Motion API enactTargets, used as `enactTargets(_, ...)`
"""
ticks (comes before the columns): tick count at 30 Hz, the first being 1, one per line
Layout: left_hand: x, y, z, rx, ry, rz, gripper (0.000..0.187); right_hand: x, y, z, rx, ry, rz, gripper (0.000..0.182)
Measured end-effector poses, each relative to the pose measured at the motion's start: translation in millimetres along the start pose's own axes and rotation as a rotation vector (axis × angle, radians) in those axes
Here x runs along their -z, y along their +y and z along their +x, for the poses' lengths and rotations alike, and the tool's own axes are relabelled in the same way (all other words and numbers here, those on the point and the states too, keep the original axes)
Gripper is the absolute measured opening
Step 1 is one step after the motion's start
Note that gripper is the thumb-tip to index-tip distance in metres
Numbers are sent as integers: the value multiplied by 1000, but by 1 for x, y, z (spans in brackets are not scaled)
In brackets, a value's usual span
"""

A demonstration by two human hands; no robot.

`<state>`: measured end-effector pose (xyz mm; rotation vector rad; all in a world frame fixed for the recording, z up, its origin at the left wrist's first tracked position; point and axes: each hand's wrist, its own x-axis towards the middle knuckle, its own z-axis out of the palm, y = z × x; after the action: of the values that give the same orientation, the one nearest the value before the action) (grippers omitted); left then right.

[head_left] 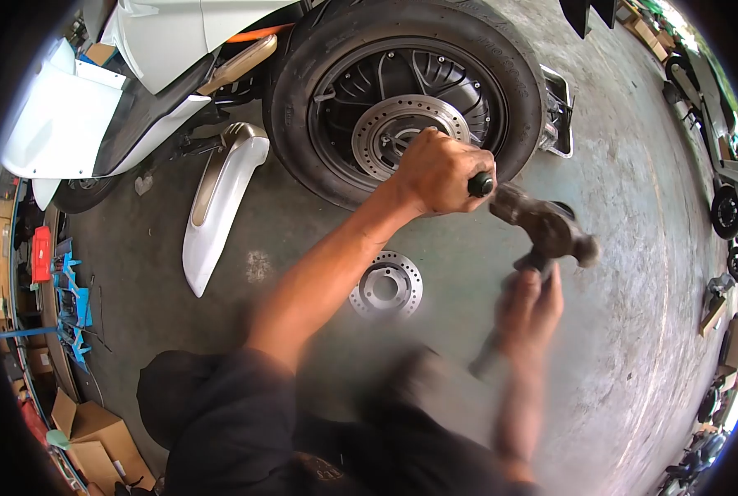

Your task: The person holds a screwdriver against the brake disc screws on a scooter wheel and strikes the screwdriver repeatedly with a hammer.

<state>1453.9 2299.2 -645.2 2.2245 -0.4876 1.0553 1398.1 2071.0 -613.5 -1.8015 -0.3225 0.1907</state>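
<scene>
My left hand (445, 172) is closed in a fist around a tool with a round black end (480, 184), held in front of the brake disc (406, 106) on the wheel (303, 140). The fist hides the rest of the tool, so its kind and whether it touches the disc do not show. In my right hand (532, 310), fingers wrapped round the handle, is a ball-peen hammer (555, 234). Its head is close to the tool's black end, slightly below and right of it; the handle is blurred. A second, loose brake disc (414, 289) lies on the floor below my left forearm.
A white fender (224, 211) lies on the floor beside the tyre. White motorcycle bodywork (166, 37) stands at upper left. A blue toolbox (73, 302), a red case (41, 254) and an open cardboard box (108, 442) line the left side. Parts and wheels (726, 211) line the right edge.
</scene>
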Motion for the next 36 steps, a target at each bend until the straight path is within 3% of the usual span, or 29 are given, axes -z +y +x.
enactTargets(2, 1, 2, 2, 4, 47, 34, 13, 21, -6, -8, 6, 180, 156, 38)
enactTargets(5, -2, -1, -4, 32, 15, 73, 11, 92, -35, -14, 434, 404, 457, 54)
enactTargets(6, -2, -2, -3, 26, 1, 85, 10, 100, -54, -12, 631, 448, 471, 51)
enactTargets(7, -4, -2, -2, 33, 31, 79, 9, 107, -50, -8, 754, 475, 440, 48)
enactTargets(9, 1, -4, 0, 36, 48, 78, 8, 100, -8, -1, 750, 315, 692, 43)
enactTargets(11, -5, -1, -1, 28, 51, 56, 7, 80, 29, -1, 586, 145, 936, 42)
enactTargets(14, -11, 7, -8, 5, -104, 62, 8, 16, 16, 16, 101, 78, -443, 24)
enactTargets(16, -12, 7, -4, -16, -71, 74, 8, 33, 75, 5, 78, 98, -371, 25)
enactTargets(18, -12, 10, -3, -21, 12, 23, 10, 43, 86, -12, 67, 99, -311, 26)
enactTargets(20, -9, 12, -4, 13, -13, 9, 11, 37, 67, -22, -279, 27, -338, 30)
enactTargets(21, -7, 12, -3, 14, -18, 32, 11, 37, 68, -25, -270, 30, -337, 30)
enactTargets(23, -4, 11, -2, 26, -23, 46, 12, 35, 76, -33, -448, 24, -271, 35)
enactTargets(36, 4, 6, -4, 16, -7, 39, 12, 40, 98, -40, -451, 17, -290, 38)
